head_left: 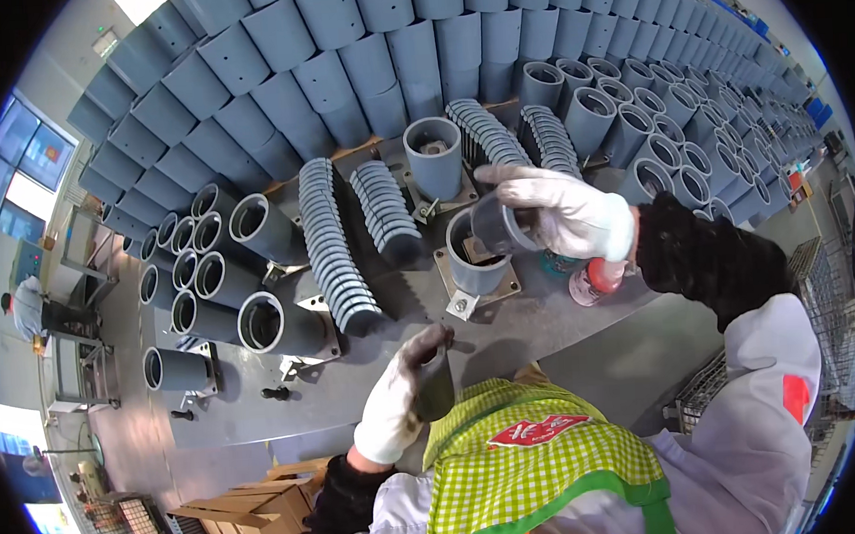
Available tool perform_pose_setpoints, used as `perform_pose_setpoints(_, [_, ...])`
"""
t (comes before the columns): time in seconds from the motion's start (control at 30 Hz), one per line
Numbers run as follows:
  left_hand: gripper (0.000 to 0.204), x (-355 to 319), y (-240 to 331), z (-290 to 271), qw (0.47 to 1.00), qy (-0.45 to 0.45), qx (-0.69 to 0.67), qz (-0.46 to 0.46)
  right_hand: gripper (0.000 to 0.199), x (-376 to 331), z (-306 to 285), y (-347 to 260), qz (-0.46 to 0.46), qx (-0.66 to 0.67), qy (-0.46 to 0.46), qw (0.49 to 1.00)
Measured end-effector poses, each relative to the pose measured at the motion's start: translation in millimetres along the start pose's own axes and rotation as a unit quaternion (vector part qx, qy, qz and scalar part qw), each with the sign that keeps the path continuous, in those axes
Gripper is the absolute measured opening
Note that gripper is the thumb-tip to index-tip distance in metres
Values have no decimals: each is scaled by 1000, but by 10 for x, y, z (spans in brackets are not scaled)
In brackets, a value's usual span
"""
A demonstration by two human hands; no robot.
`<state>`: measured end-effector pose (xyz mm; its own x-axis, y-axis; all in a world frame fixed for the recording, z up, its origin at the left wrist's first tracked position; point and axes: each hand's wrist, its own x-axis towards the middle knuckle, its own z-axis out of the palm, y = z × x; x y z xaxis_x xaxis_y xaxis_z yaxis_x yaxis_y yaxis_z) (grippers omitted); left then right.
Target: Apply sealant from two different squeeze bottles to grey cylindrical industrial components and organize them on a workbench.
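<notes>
Gripping a blurred shell (pixel 494 223) between bent fingers, the person's gloved right hand (pixel 571 209) is over an upright tube (pixel 476 272). The shell overlaps the tube's mouth; whether its lower edge dips inside or stays above cannot be told, and the thumb is hard to make out. The gloved left hand (pixel 388 404), nearer the body, is curled around a dark shell (pixel 437 387); part of this shell is hidden by the fingers, and its lower end is hard to separate from the apron (pixel 542 425). Below the right hand, the wrist covers part of a red can (pixel 591 284), and only a sliver of a teal thing (pixel 555 263) shows beside it.

The near edge of the table (pixel 237 419) runs just left of the left hand. Bare table lies between that hand and the upright tube, with more to its left, around two black knobs (pixel 276 394). Two rows of stacked shells (pixel 335 257) stand beyond the left hand. Right of the right hand, crowded tubes (pixel 647 180) leave little room.
</notes>
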<state>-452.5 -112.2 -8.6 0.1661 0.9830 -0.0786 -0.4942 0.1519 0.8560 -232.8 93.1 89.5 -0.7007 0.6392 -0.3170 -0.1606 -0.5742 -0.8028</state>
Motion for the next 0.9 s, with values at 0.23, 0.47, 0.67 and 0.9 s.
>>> perform_pose_setpoints(0.23, [66,39,603,-38,723,-83,658,193,20,463,-58,63,172,64,15,983])
perform_pose_setpoints(0.47, [83,297,759,-40,662,-40,691,286,41,761,10,-40,149,-465,-94,867])
perform_pose_setpoints(0.67, [94,802,654,245,963,66,182,188,46,516,53,-344,-22,-650,-133,748])
perform_pose_setpoints(0.9, [72,1410,502,277,846,-39,497,187,40,-787,190,-543,-131,-468,-150,861])
